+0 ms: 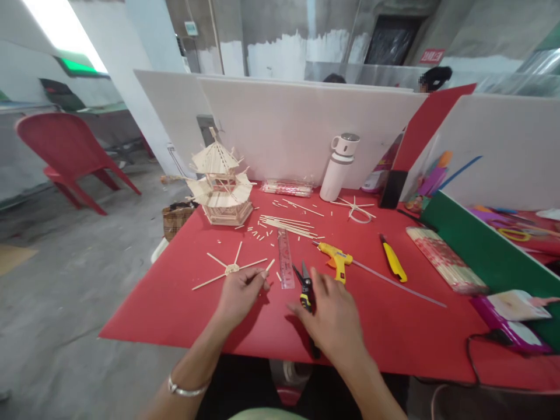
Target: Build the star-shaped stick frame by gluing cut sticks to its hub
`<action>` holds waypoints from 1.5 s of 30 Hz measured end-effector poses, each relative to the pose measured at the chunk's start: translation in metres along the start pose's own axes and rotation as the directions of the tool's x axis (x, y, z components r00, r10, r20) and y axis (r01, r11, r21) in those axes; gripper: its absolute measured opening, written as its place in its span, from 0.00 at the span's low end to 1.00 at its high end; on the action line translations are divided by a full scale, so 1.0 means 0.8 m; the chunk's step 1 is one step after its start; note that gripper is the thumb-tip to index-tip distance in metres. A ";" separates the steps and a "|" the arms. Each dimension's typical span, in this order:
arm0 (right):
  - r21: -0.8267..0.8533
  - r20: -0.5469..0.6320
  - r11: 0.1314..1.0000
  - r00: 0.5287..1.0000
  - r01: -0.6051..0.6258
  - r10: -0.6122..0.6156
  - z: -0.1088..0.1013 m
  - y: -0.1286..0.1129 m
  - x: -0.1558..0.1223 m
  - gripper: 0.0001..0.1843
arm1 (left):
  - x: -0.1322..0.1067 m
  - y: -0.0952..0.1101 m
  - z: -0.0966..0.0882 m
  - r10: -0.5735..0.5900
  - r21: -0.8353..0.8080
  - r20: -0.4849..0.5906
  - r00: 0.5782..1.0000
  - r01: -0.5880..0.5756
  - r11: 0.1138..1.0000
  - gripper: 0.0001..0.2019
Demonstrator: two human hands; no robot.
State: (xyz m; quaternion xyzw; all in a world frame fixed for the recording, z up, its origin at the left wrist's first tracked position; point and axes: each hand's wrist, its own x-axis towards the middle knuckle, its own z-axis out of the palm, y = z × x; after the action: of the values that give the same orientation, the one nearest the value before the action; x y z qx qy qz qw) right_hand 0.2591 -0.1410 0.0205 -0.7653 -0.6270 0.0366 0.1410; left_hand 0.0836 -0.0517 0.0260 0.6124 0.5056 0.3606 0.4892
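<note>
My left hand (243, 294) pinches a short wooden stick (270, 265) between thumb and fingertips. Just behind it lies a star of thin sticks (231, 269) joined at a small hub. My right hand (335, 318) has its thumb and fingers apart over a pair of black and yellow shears (306, 286), which point away from me with parted blades. Part of their handle is hidden under the hand; whether I touch it is unclear. A clear ruler (286, 259) lies between the hands. Beyond my right fingers is a yellow glue gun (336, 257) with a long glue stick.
A pagoda model of sticks (223, 186) stands at the back left. Loose sticks (289, 224) and offcuts lie mid-table. Behind are a white flask (339, 169) and a second stick star (353, 206). A yellow cutter (394, 259) and bundled sticks (446, 259) lie right.
</note>
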 end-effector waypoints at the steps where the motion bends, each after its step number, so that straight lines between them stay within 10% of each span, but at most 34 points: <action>1: -0.063 0.002 0.997 0.999 -0.037 0.038 0.000 0.010 -0.014 0.44 | 0.001 0.001 0.000 -0.015 -0.021 0.001 1.000 0.015 1.000 0.18; 7: -0.134 0.036 0.976 0.984 -0.170 0.176 0.018 0.026 -0.056 0.42 | 0.004 0.011 0.005 -0.045 -0.082 0.045 0.998 0.049 0.995 0.17; 12: 0.239 0.043 0.920 0.949 -0.312 0.311 0.014 0.033 -0.044 0.41 | -0.003 0.023 -0.012 -0.056 -0.177 0.069 0.996 0.068 0.982 0.18; 14: 0.550 0.128 0.768 0.942 -0.328 0.310 0.003 0.039 -0.044 0.41 | -0.006 0.027 -0.019 -0.058 -0.216 0.079 0.995 0.073 0.974 0.17; 19: 0.941 0.335 0.000 0.933 -0.338 -0.132 -0.023 0.019 -0.046 0.34 | -0.007 0.039 -0.027 -0.036 -0.250 0.103 0.994 0.061 0.966 0.18; 21: 0.930 0.341 -0.063 0.912 -0.363 -0.227 -0.023 0.002 -0.041 0.33 | -0.005 0.043 -0.032 -0.016 -0.237 0.104 0.994 0.040 0.971 0.19; 36: 0.857 0.255 0.508 0.925 -0.082 -0.281 -0.022 -0.028 -0.013 0.49 | 0.001 0.041 -0.084 -0.011 -0.177 0.117 0.993 0.032 0.984 0.20; 45: 0.762 0.289 0.647 0.903 -0.016 -0.317 -0.019 -0.031 -0.016 0.70 | -0.004 0.049 -0.093 0.032 -0.086 0.140 0.990 -0.020 0.996 0.20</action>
State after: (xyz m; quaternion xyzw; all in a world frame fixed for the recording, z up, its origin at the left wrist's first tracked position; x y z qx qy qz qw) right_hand 0.2363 -0.1515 0.0403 -0.5582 -0.6332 0.4335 0.3155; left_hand 0.0239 -0.0379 0.0836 0.6218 0.4460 0.3437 0.5443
